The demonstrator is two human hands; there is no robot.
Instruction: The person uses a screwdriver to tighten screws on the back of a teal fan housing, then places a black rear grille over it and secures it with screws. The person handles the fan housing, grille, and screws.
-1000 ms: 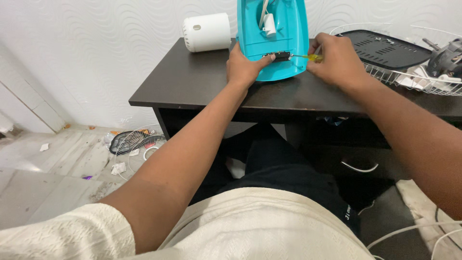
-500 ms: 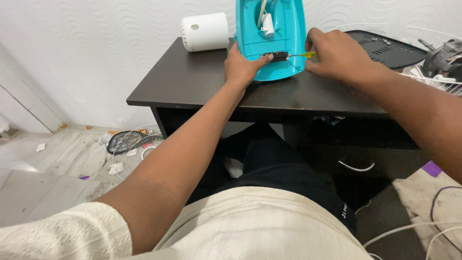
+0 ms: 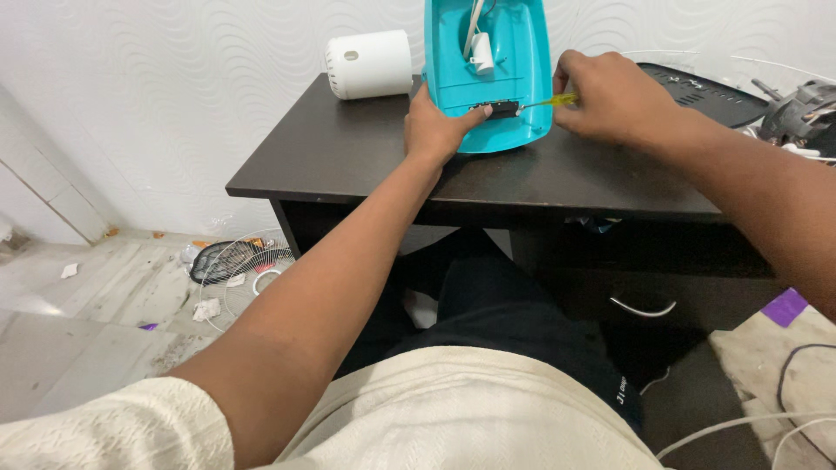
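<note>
Where the patterned white wall meets it at the far side, a dark table (image 3: 348, 157) carries everything in reach, with grey floor tiles (image 3: 78, 305) spreading out to the left below. On that floor lies a round wire fan guard (image 3: 239, 265) among scraps of paper. At the right end of the table sit a black slotted cover (image 3: 705, 87) and, beyond it, a grey motor part (image 3: 805, 109), both partly cut off by the edge of view. A white cylinder (image 3: 370, 63) lies on its side at the far left of the table, just beside the turquoise housing (image 3: 488, 65), which stands tilted up against the wall with its open inner side facing near. Low on that housing sits a small black switch block (image 3: 495, 110). The left hand (image 3: 435, 126) grips the housing's lower left edge, thumb pressing on the switch block. The right hand (image 3: 610, 96), just right of the housing, is closed around a yellow-handled screwdriver (image 3: 549, 102), whose tip touches the right end of the block. Both hands sit apart, the housing between them.
</note>
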